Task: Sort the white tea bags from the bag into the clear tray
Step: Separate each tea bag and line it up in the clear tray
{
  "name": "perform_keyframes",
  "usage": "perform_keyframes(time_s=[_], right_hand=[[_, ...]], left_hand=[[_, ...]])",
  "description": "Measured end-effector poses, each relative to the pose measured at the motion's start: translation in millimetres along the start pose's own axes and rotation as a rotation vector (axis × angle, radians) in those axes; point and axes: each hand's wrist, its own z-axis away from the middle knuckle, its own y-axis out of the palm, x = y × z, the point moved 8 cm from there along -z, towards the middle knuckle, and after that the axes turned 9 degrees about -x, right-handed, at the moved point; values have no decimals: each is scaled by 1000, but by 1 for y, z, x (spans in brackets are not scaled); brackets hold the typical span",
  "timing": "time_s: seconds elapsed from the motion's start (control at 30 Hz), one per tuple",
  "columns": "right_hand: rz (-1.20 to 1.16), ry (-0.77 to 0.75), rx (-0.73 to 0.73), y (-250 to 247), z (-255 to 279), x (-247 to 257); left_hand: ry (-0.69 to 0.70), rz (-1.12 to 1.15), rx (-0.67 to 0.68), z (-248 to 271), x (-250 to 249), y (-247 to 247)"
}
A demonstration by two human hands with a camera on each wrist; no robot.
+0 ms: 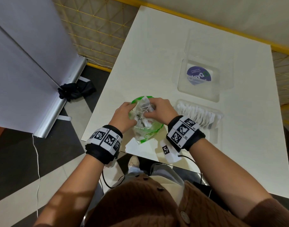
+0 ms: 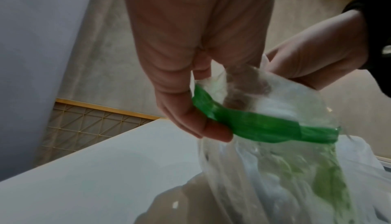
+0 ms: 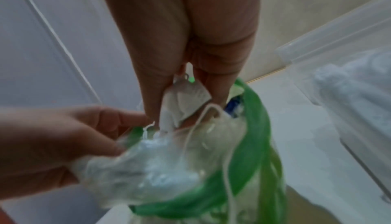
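Tea bags [image 1: 199, 115] are already standing in a white row inside the clear tray [image 1: 218, 126], which is lying on the white table [image 1: 150, 51] just right of our right wrist. More tea bags are sitting tangled with their strings in the green-rimmed plastic bag [image 1: 144, 126] near the table's front edge. We are gripping the bag's green rim with our left hand [image 1: 122, 115], thumb and fingers curled round the plastic and holding its mouth open. Our right hand [image 1: 158, 109] is reaching into that mouth, and its fingers are pinching one white tea bag [image 3: 186, 101] at the opening. Beyond the tray, a clear lidded box [image 1: 201, 79] with a purple round label is resting on the table.
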Motion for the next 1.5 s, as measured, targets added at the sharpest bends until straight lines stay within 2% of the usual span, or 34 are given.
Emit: perform_keyframes(time_s=[0.07, 0.17, 0.23, 0.33, 0.5, 0.63, 0.8, 0.97, 1.03, 1.1, 1.17, 1.23, 1.33, 1.5], right_hand=[[109, -19, 65, 16, -3, 0], [315, -37, 280, 59, -4, -3], [416, -57, 360, 76, -5, -3], [484, -16, 352, 78, -11, -8], [468, -11, 285, 73, -16, -9], [290, 35, 141, 43, -16, -5], [72, 17, 37, 9, -5, 6], [-314, 99, -101, -27, 4, -3], [-430, 134, -120, -35, 4, -10], [-512, 143, -113, -43, 6, -11], [-573, 131, -77, -46, 10, -6], [-601, 108, -31, -47, 14, 1], [-619, 76, -4, -50, 18, 10], [-752, -64, 14, -73, 25, 37]], left_hand=[[10, 2, 1, 1, -3, 1], [5, 9, 1, 2, -7, 1], [5, 12, 2, 3, -7, 1], [-18, 27, -7, 4, -7, 1], [-37, 13, -16, 1, -8, -1], [-56, -45, 14, 1, -3, 0], [-61, -41, 36, 0, -3, 3], [-73, 30, 10, 2, -4, -4], [-25, 54, -49, 2, -9, -15], [51, 103, -178, 3, -17, -33], [131, 224, -341, 4, -29, -53], [147, 407, -419, 4, -39, -66], [45, 733, -302, 1, -53, -61], [-170, 918, 7, -11, -63, -34]])
